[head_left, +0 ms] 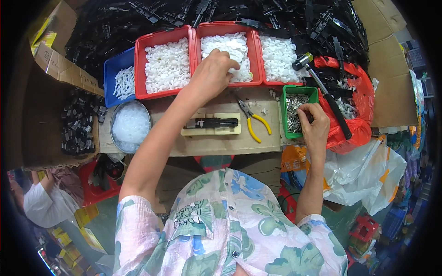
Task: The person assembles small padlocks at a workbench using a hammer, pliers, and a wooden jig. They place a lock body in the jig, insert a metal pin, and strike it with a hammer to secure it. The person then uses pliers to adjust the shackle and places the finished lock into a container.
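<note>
Black part (214, 123) seated in fixture (212, 132), seemingly unfinished; cannot tell grip of left hand (213, 72), far, or right hand (316, 125).

Three red bins (159, 94) line the upper centre of the frame; left of centre are one blue bin (108, 83) and one round bowl (112, 128). The middle has one cream block (212, 131) and one pair of pliers (247, 112), the right one green bin (284, 115) and one hammer (328, 96)

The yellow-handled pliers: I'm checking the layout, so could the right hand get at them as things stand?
Probably yes: the right hand is at the green bin, and the yellow-handled pliers lie left of that bin, with nothing covering them.
</note>
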